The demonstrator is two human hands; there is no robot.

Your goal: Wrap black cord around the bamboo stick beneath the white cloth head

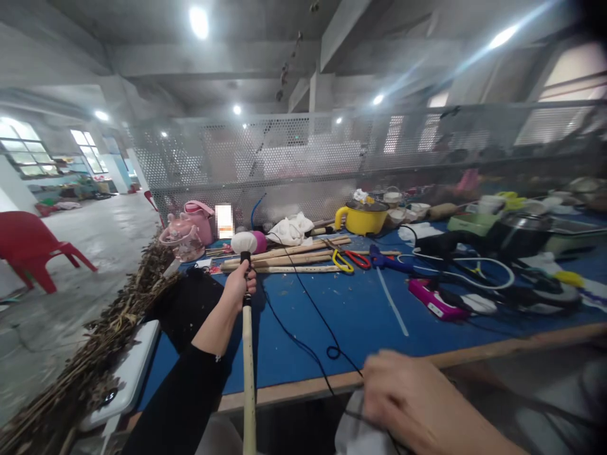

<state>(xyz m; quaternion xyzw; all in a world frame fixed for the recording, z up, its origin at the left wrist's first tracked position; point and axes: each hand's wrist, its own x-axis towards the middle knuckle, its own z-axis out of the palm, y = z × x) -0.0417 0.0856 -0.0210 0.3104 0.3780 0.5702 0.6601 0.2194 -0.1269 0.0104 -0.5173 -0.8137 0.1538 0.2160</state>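
My left hand is closed around a long pale stick, where dark wrapping covers the stick's upper part. The stick stands nearly upright in view, its lower end running out of the bottom edge. Just behind its top are a white spool and a purple spool. Low in front of the table edge is my right hand, blurred, with its fingers curled shut. Whatever the fingers hold is hidden. A thin black cord runs across the blue tabletop and down beside this hand.
Several pale sticks lie behind, near yellow-handled scissors and a red handle. A yellow pot, a magenta power strip and tangled cables stand right. Dried stems and a white power bank are left.
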